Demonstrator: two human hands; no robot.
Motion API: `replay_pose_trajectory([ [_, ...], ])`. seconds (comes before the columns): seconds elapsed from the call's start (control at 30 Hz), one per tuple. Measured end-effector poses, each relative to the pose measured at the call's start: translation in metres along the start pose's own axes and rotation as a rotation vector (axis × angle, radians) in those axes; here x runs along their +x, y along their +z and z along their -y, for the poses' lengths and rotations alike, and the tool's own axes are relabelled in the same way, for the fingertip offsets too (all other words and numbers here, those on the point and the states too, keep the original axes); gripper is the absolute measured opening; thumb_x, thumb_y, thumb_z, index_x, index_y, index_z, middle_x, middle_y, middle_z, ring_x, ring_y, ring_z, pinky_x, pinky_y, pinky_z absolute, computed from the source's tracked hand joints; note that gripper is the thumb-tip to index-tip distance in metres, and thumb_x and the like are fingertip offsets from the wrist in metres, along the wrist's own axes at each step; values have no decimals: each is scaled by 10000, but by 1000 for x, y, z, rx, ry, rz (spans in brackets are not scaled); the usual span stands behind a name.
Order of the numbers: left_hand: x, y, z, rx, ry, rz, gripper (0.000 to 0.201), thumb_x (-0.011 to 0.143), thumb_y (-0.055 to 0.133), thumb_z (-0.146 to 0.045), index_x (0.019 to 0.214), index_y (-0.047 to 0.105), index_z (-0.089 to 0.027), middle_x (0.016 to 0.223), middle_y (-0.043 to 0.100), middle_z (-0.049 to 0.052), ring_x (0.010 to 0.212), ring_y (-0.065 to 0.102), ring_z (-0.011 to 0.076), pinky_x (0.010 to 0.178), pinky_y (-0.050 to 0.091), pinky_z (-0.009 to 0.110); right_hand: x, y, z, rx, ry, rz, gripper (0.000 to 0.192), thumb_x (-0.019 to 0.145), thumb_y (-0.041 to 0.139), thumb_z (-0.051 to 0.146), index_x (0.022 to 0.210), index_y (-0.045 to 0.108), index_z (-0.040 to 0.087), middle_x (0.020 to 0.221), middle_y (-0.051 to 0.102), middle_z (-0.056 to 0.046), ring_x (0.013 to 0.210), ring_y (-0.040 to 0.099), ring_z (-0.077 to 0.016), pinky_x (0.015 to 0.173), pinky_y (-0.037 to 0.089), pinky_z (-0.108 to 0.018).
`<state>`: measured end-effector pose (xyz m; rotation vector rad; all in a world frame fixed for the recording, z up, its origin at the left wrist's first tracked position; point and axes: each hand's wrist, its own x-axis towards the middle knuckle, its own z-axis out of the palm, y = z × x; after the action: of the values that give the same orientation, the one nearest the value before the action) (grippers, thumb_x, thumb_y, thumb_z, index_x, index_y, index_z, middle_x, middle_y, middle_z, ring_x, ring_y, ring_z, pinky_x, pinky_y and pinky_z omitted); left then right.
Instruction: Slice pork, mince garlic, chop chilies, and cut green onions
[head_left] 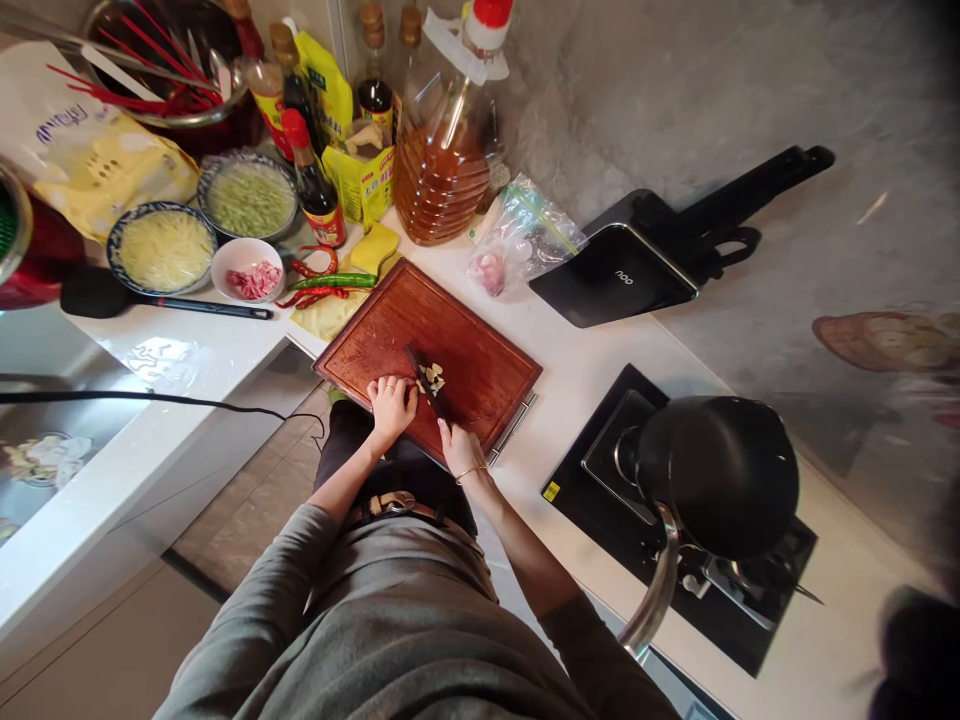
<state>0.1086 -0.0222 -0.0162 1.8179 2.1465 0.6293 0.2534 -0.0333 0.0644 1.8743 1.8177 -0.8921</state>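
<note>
A red-brown wooden cutting board (457,325) lies on the white counter. A small pile of pale chopped pieces (432,378) sits near its front edge. My right hand (459,446) grips the handle of a dark knife (421,375) whose blade rests beside the pieces. My left hand (391,403) has curled fingers and rests on the board just left of the blade, close to the pile.
A black wok (712,475) with a metal handle sits on the gas stove at right. Behind the board lie red and green chilies (330,283), bowls of shredded vegetables (166,250), a bowl of meat (253,280), an oil jug (442,160), sauce bottles and a black scale (615,270).
</note>
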Motion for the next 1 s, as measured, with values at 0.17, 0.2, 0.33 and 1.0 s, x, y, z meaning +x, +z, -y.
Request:
replay_pose_trajectory([
  [0.17, 3, 3, -3, 49, -7, 14, 251, 897, 423, -349, 913, 619, -194, 893, 638, 92, 924, 509, 271, 875, 278, 441, -1, -6, 10, 13, 47, 36, 548, 971, 230, 422, 1013, 679, 111, 959, 704, -196, 908, 680, -244, 753, 455, -283],
  [0.2, 3, 3, -3, 63, -3, 20, 257, 899, 418, -351, 901, 619, -192, 892, 638, 93, 923, 508, 272, 873, 279, 442, 0, -5, 11, 13, 54, 39, 548, 971, 235, 421, 1005, 683, 106, 954, 703, -200, 905, 681, -246, 755, 455, -284],
  [0.33, 2, 5, -3, 95, 27, 43, 276, 907, 394, -341, 830, 611, -188, 880, 634, 100, 930, 506, 273, 880, 278, 453, 5, 6, 9, 20, 48, 22, 540, 969, 252, 423, 970, 693, 112, 929, 709, -192, 886, 686, -239, 746, 453, -271],
  [1.0, 19, 0, -7, -37, 40, 4, 284, 917, 395, -347, 1027, 626, -224, 1039, 645, 81, 988, 513, 250, 919, 270, 429, 23, -19, -13, 48, 25, -94, 546, 973, 240, 410, 970, 683, 90, 950, 703, -195, 903, 676, -224, 771, 432, -263],
])
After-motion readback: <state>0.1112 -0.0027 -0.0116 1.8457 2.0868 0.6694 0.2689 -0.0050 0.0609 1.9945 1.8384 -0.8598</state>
